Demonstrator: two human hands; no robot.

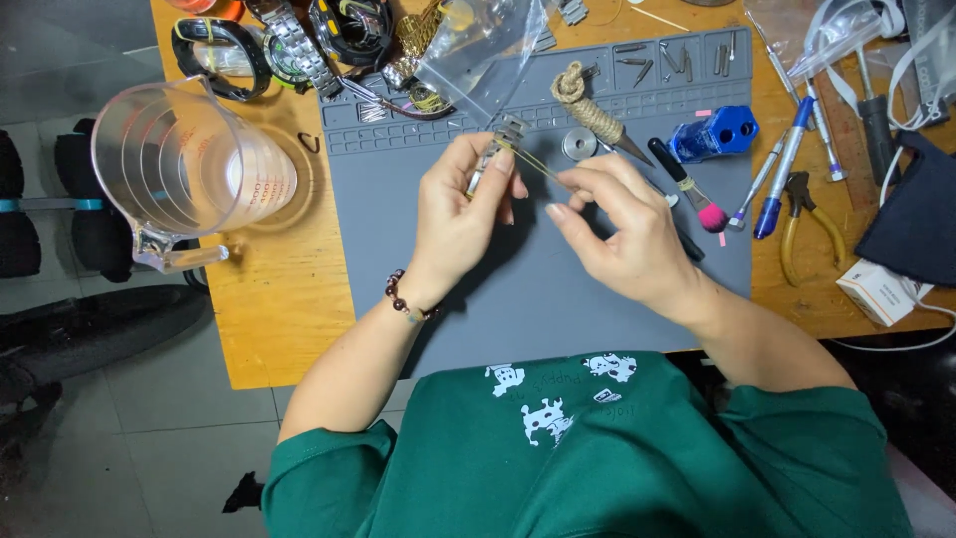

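Metal watch band (501, 147) is gripped in the left hand (460, 214); the right hand (625, 231) pinches a thin pin (539, 164). Clear measuring jug (189, 169) on the desk (284, 299) looks empty.

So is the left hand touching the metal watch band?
Touching: the head view shows the left hand wrapped around the metal watch band, fingers pressed on it.

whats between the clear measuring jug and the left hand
In the head view, bare orange wooden tabletop and the grey silicone work mat's left edge lie between the clear plastic measuring jug and left hand.
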